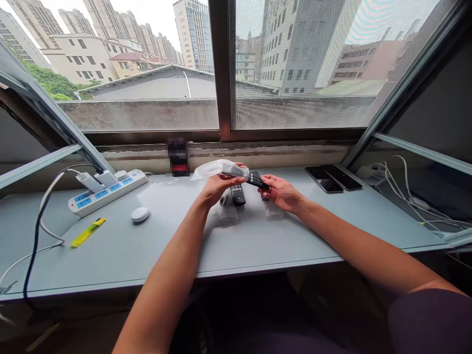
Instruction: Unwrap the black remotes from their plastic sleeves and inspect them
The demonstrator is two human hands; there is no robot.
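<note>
My left hand (221, 185) is closed around a translucent plastic bag (210, 169), whose loose end hangs out to the left. A black remote control (257, 180) sticks partly out of the bag's right end. The fingers of my right hand (280, 191) pinch the bare end of that remote. Below the hands a second black remote (238, 194) lies on the table. Beside it is a small clear bag (227, 212) with something dark in it. Another small clear bag (273, 210) lies under my right hand, its contents mostly hidden.
On the left are a white power strip (110, 191) with plugs, a yellow cutter knife (88, 232) and a round white case (140, 215). Two dark phones (334, 178) lie at the right back. Cables (409, 196) run along the right side. A blurred dark object (179, 157) stands by the window.
</note>
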